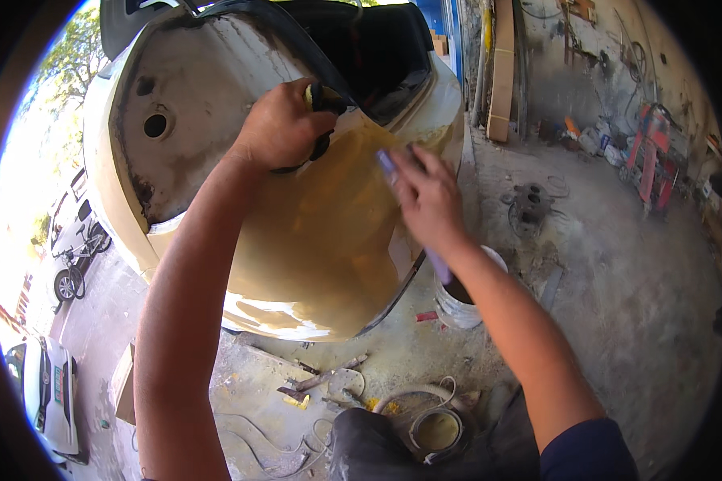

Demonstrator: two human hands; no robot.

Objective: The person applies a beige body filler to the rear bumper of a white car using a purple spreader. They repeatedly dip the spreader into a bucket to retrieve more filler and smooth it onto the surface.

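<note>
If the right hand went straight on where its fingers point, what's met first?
Skimming the yellow-tan car body panel, the right hand would probably first meet the rim of the dark opening; depth is hard to judge.

1. Panel (329, 232): tan to mustard in cloudy, uneven patches, broken by white smears along its lower edge; cream toward its left side.
2. Block (386, 160): purple, blurred.
3. Held item (323, 98): black with a touch of yellow.
4. Recess (208, 72): dull off-white, blotched with grey and brown stains, darker at its rim.
5. Boot interior (321, 48): black.
6. Sleeve (590, 453): plain navy.
7. Trousers (369, 445): dark grey.
8. Bucket (461, 313): whitish and smudged outside, dark inside.
9. Floor (602, 305): grey, mottled with pale and yellowish dust.
10. Stand (651, 152): red.
11. Board (501, 72): light brown.
12. Parked car (54, 393): white, with a green plate.
</note>
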